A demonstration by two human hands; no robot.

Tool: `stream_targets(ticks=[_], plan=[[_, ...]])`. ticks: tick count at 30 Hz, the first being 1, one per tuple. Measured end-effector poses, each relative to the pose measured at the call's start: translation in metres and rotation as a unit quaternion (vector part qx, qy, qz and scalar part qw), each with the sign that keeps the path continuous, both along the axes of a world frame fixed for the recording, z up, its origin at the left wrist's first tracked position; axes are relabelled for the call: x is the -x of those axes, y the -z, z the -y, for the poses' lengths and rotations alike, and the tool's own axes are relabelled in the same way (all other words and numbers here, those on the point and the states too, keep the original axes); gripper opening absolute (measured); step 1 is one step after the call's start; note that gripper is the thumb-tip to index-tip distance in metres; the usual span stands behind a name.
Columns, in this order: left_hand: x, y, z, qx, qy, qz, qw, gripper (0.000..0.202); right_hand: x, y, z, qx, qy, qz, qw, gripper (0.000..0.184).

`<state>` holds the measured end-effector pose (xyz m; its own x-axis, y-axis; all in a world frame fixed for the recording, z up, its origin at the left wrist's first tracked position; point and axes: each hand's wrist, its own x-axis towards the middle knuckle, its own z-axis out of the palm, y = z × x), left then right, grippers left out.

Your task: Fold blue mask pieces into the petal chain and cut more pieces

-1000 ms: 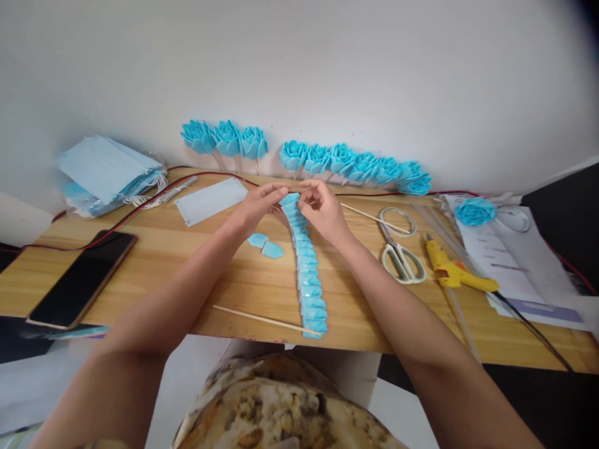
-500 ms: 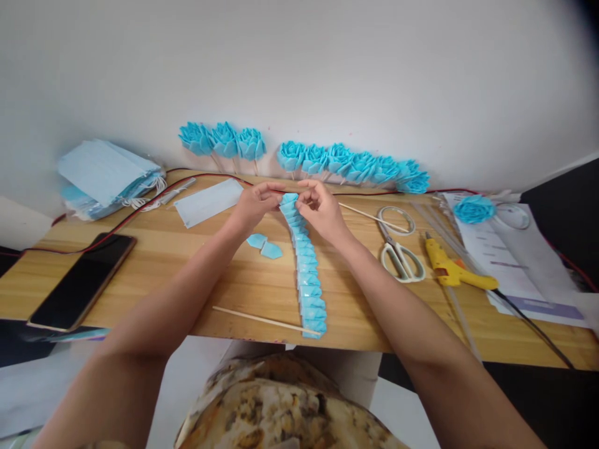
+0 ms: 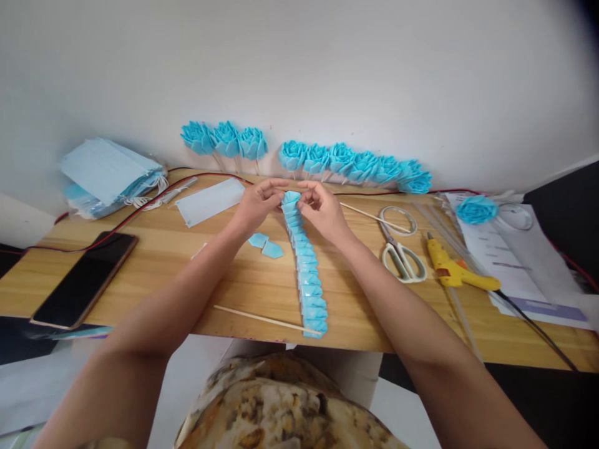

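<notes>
A long strip of overlapping folded blue petals (image 3: pixel 307 274) runs from the table's near edge up to my hands. My left hand (image 3: pixel 256 204) and my right hand (image 3: pixel 322 209) both pinch its far end, fingers closed on the top fold. Two loose blue petal pieces (image 3: pixel 265 245) lie just left of the strip. A thin wooden stick (image 3: pixel 262 318) rests near the front edge, touching the strip's lower end.
Blue paper roses (image 3: pixel 299 154) lean on the wall. A stack of face masks (image 3: pixel 110 174), one flat mask (image 3: pixel 210 201) and a phone (image 3: pixel 84 279) lie left. Scissors (image 3: pixel 401 252), a yellow glue gun (image 3: pixel 456 273), papers (image 3: pixel 512 259) and another rose (image 3: pixel 476 209) lie right.
Both hands stay pinched on the strip's far end, with only slight finger shifts. Nothing else has moved.
</notes>
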<state>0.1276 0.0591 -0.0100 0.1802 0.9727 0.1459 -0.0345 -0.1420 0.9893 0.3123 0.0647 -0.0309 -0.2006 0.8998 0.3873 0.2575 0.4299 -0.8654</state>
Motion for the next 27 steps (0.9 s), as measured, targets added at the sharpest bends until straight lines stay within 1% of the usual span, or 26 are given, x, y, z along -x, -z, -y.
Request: stream_targets(ticks=[4, 11, 15, 19, 24, 27], plan=[[0.0, 0.002, -0.001, 0.0, 0.004, 0.019, 1.0, 0.04, -0.001, 0.001, -0.001, -0.004, 0.001, -0.001, 1.0, 0.035], [0.002, 0.01, -0.007, 0.018, 0.036, 0.055, 0.998, 0.044, -0.002, 0.002, -0.002, -0.008, 0.006, -0.001, 1.0, 0.033], [0.002, 0.012, -0.008, 0.002, 0.031, 0.049, 0.998, 0.051, -0.002, 0.002, -0.003, -0.01, 0.005, -0.013, 1.0, 0.033], [0.002, 0.011, -0.007, 0.016, 0.014, 0.041, 0.999, 0.053, -0.001, 0.002, -0.003, -0.013, 0.001, -0.003, 1.0, 0.033], [0.002, 0.01, -0.006, 0.035, -0.002, 0.019, 0.999, 0.043, 0.002, 0.002, 0.0, -0.023, 0.001, 0.018, 1.0, 0.034], [0.002, 0.01, -0.007, 0.059, -0.015, 0.034, 0.998, 0.038, 0.003, 0.003, 0.002, -0.039, 0.001, 0.026, 0.999, 0.036]])
